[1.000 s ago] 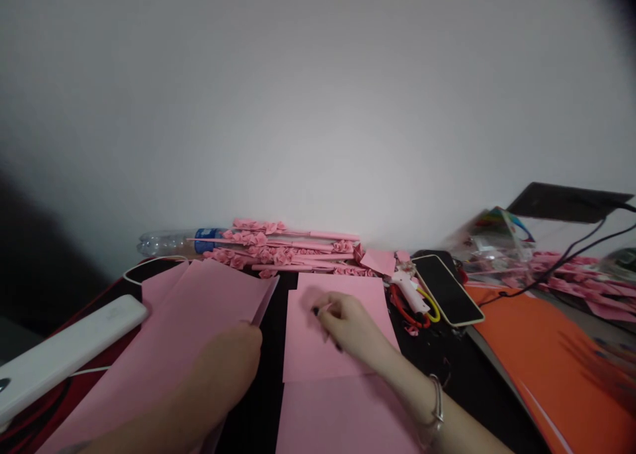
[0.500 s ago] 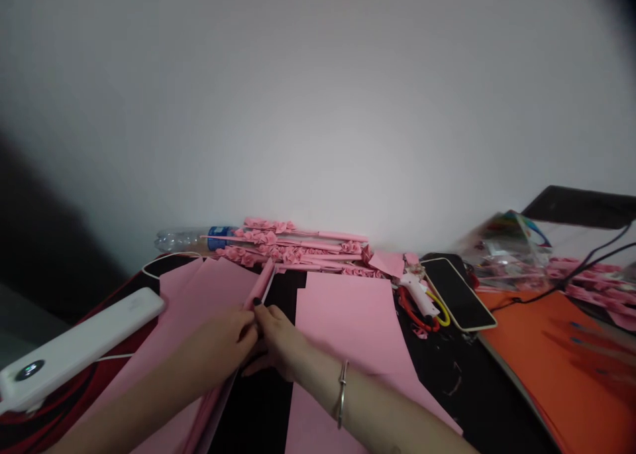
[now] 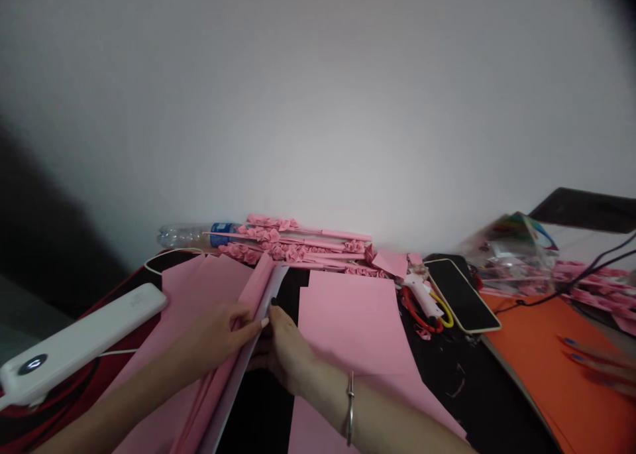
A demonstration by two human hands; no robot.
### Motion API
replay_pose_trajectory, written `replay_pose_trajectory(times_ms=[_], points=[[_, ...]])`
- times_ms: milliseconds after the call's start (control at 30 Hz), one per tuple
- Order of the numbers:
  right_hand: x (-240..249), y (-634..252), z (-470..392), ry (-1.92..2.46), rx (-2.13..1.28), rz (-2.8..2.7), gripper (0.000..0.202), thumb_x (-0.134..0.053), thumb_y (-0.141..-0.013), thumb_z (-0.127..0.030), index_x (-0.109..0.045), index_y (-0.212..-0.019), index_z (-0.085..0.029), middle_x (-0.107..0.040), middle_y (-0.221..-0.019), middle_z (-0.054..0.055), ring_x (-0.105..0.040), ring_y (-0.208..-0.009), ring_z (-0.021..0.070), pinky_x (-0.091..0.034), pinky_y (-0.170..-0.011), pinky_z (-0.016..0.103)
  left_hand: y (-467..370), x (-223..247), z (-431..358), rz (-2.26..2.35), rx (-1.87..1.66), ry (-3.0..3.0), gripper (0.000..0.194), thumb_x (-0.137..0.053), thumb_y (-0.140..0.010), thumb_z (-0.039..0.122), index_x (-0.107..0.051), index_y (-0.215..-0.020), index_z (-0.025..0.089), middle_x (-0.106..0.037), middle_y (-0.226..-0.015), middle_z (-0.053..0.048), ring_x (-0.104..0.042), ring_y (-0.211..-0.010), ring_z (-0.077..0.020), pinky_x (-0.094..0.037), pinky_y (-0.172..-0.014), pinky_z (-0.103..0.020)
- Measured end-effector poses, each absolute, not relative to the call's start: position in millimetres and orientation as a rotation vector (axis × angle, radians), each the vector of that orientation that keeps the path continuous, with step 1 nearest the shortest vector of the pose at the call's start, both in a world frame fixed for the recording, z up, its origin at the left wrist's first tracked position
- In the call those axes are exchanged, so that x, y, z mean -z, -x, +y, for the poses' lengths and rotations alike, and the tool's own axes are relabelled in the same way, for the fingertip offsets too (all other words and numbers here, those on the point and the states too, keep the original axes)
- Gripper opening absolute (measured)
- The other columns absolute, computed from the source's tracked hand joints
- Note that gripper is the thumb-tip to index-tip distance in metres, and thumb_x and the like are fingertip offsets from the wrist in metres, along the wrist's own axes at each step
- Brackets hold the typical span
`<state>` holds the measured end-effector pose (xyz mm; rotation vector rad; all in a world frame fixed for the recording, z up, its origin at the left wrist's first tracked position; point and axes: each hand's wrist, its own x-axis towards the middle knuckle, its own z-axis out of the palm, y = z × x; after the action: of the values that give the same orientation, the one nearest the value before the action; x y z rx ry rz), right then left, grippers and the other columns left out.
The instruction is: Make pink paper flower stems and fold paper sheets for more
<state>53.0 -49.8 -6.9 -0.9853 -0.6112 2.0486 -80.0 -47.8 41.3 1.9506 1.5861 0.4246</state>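
A long folded sheet of pink paper (image 3: 256, 285) stands on its fold in front of me, its pale side showing on the right. My left hand (image 3: 226, 338) pinches it along the left side, thumb laid across the upper edge. From the right, my right hand (image 3: 288, 351) grips the pale edge with its thumb on top; its lower fingers are partly hidden beneath the paper. Flat pink sheets (image 3: 199, 278) lie under my left forearm. Another pink stack (image 3: 348, 315) is partly under my right forearm, which wears a metal bangle.
Pink paper flowers (image 3: 278, 248) and a plastic bottle (image 3: 183, 235) line the wall. A white lamp-like bar (image 3: 94, 335) lies left. Scissors (image 3: 422, 301) and a phone (image 3: 460, 295) are right. Another person's hand (image 3: 601, 364) rests over orange paper (image 3: 541, 348).
The folded pink paper has opened wider, showing more of its pale side. My hands have moved slightly apart along it. The other person's hand has shifted at the right.
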Motion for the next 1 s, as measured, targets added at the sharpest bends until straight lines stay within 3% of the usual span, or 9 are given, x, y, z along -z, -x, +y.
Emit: replay_pose_trajectory(times_ms=[267, 500, 700, 900, 1000], points=[[6, -51, -48, 1.033, -2.061, -0.661, 0.034, -0.018, -0.102, -0.032, -0.048, -0.092, -0.019, -0.053, -0.058, -0.004, -0.058, -0.044, 0.0117, -0.054, -0.053, 0.028, 82, -44, -48, 1.562, -0.389, -1.965, 0.037, -0.044, -0.085, 0.046, -0.037, -0.059, 0.021, -0.042, -0.059, 0.004, -0.046, -0.062, -0.0164, -0.032, -0.058, -0.026], [8, -52, -50, 0.991, -2.037, -0.637, 0.03, -0.027, -0.101, -0.038, -0.049, -0.091, -0.02, -0.053, -0.065, -0.005, -0.056, -0.044, 0.0092, -0.051, -0.051, 0.024, 80, -48, -49, 1.58, -0.364, -1.952, 0.037, -0.044, -0.084, 0.048, -0.037, -0.058, 0.021, -0.042, -0.058, 0.004, -0.046, -0.061, -0.0158, -0.032, -0.057, -0.025], [3, -50, -55, 0.975, -1.967, -0.711, 0.033, -0.02, -0.101, -0.028, -0.049, -0.089, -0.018, -0.06, -0.073, 0.0, -0.058, -0.046, 0.0091, -0.054, -0.054, 0.028, 81, -52, -50, 1.572, -0.36, -1.946, 0.037, -0.042, -0.083, 0.048, -0.038, -0.058, 0.022, -0.044, -0.059, 0.003, -0.048, -0.063, -0.0174, -0.035, -0.059, -0.027], [-1, -53, -51, 1.062, -1.886, -0.897, 0.01, -0.041, -0.09, -0.02, -0.051, -0.092, -0.019, -0.062, -0.07, -0.001, -0.058, -0.044, 0.0105, -0.054, -0.047, 0.027, 80, -49, -53, 1.603, -0.328, -2.009, 0.026, -0.037, -0.084, 0.029, -0.043, -0.06, 0.022, -0.056, -0.062, 0.0, -0.057, -0.065, -0.0193, -0.038, -0.06, -0.029], [8, -55, -50, 1.176, -1.897, -1.053, 0.015, -0.053, -0.081, -0.017, -0.054, -0.097, -0.019, -0.06, -0.066, -0.003, -0.054, -0.038, 0.0099, -0.051, -0.037, 0.024, 74, -46, -56, 1.725, -0.189, -2.071, 0.02, -0.043, -0.079, 0.025, -0.044, -0.059, 0.021, -0.061, -0.064, -0.002, -0.059, -0.065, -0.0205, -0.038, -0.058, -0.03]])
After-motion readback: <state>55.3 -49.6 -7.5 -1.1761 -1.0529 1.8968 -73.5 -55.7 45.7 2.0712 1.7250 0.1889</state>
